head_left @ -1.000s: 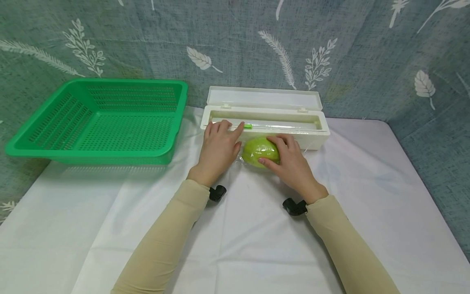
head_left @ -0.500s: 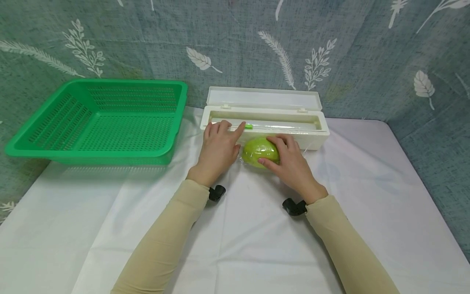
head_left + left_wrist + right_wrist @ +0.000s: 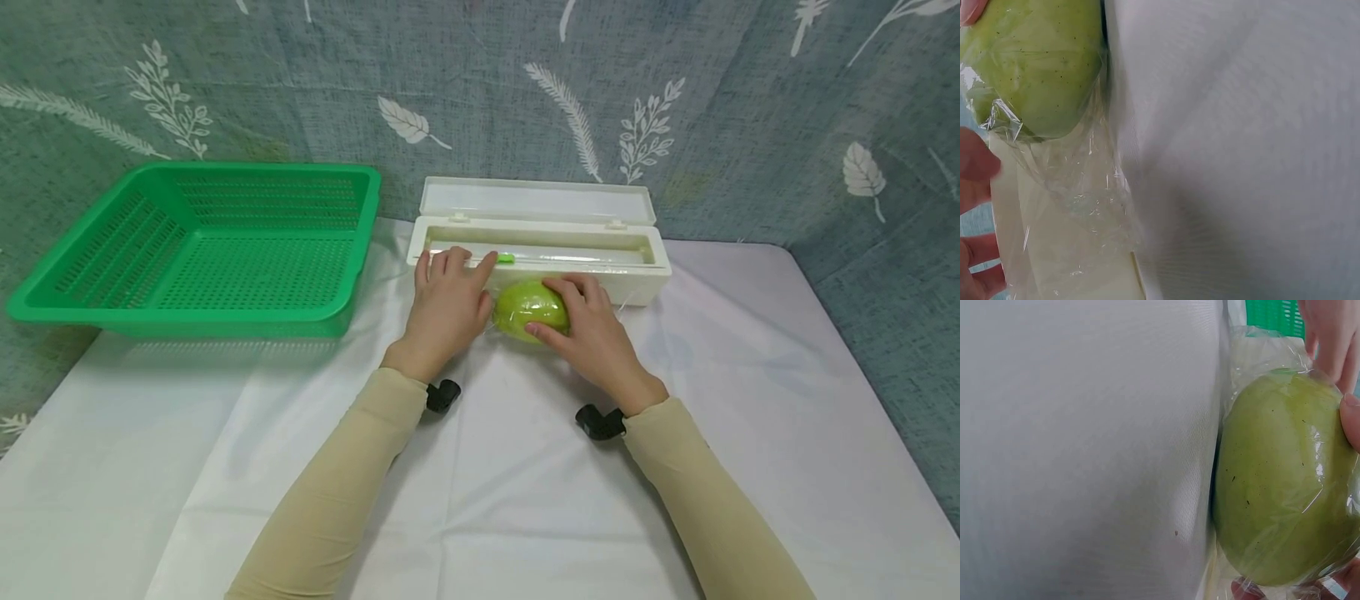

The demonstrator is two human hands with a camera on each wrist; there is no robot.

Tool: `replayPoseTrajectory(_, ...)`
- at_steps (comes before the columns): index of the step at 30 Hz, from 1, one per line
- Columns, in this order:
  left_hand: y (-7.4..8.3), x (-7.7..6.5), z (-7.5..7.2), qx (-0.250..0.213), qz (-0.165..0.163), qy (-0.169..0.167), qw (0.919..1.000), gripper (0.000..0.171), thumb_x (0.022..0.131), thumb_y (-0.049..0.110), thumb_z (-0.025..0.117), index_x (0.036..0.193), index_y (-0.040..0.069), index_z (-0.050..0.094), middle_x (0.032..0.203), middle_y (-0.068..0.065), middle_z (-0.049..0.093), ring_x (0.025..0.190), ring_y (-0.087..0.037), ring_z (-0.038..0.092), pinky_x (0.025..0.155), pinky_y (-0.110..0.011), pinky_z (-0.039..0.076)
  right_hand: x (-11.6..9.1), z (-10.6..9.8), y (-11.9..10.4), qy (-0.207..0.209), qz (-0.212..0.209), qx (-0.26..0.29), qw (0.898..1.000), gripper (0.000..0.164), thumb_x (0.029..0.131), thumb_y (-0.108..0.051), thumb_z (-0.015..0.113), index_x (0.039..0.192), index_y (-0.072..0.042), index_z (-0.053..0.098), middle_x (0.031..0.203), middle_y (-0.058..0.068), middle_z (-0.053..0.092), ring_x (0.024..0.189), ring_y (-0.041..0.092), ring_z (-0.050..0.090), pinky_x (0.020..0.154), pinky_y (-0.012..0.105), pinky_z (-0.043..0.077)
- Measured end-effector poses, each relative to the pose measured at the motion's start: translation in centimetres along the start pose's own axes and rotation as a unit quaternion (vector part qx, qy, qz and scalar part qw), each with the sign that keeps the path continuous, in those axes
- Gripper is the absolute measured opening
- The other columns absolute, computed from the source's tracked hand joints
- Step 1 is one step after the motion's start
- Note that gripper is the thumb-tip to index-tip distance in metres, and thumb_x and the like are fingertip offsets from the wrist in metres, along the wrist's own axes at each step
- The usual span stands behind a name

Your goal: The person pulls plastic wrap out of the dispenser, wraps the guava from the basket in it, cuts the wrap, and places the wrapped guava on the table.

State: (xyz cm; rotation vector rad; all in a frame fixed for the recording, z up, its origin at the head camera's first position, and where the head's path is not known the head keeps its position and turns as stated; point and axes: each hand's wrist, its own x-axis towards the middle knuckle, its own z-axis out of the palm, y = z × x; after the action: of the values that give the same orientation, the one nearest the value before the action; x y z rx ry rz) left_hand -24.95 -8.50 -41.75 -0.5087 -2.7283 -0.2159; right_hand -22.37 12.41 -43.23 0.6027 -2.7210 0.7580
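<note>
A green mango [image 3: 528, 310] in clear cling film lies on the table against the front of a white cling film box [image 3: 637, 289]. My right hand [image 3: 600, 333] grips the mango from its right side, thumb in front and fingers behind. My left hand [image 3: 444, 312] rests on the left part of the box's front edge, fingers extended. Its index fingertip is at a small green slider [image 3: 506, 258] on that edge. In the left wrist view, wrinkled cling film [image 3: 1085, 200] stretches from the mango over the box front. The right wrist view shows film around the mango [image 3: 1279, 481].
The box lid [image 3: 536, 198] stands raised behind the film roll [image 3: 577, 252]. A green plastic basket [image 3: 187, 313] with slotted walls sits at the left. A patterned cloth [image 3: 480, 100] hangs behind, and a white cloth [image 3: 510, 492] covers the table.
</note>
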Motion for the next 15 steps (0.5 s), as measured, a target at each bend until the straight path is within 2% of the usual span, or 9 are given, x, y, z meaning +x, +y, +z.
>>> replayPoseTrajectory(7, 0.03, -0.07, -0.14, -0.008, -0.004, -0.019, 0.9998, 0.053, 0.089, 0.05, 0.039, 0.134, 0.023, 0.04, 0.122, -0.013, 0.04, 0.117, -0.03, 0.031, 0.1, -0.055, 0.009, -0.13, -0.09, -0.07, -0.011, 0.014, 0.007, 1.0, 0.068, 0.078, -0.058, 0.054, 0.132, -0.019, 0.039, 0.129, 0.008, 0.033, 0.109, 0.026, 0.038, 0.081, 0.043, 0.04)
replayPoseTrajectory(15, 0.13, 0.03, -0.47, -0.005, -0.007, -0.027, 0.9996, 0.057, 0.088, 0.056, 0.036, 0.136, 0.025, 0.039, 0.125, -0.013, 0.039, 0.118, -0.029, 0.031, 0.099, -0.056, 0.007, -0.05, -0.18, 0.0, -0.013, 0.018, 0.006, 1.0, 0.069, 0.078, -0.059, 0.054, 0.132, -0.019, 0.039, 0.129, 0.008, 0.033, 0.108, 0.026, 0.038, 0.08, 0.042, 0.04)
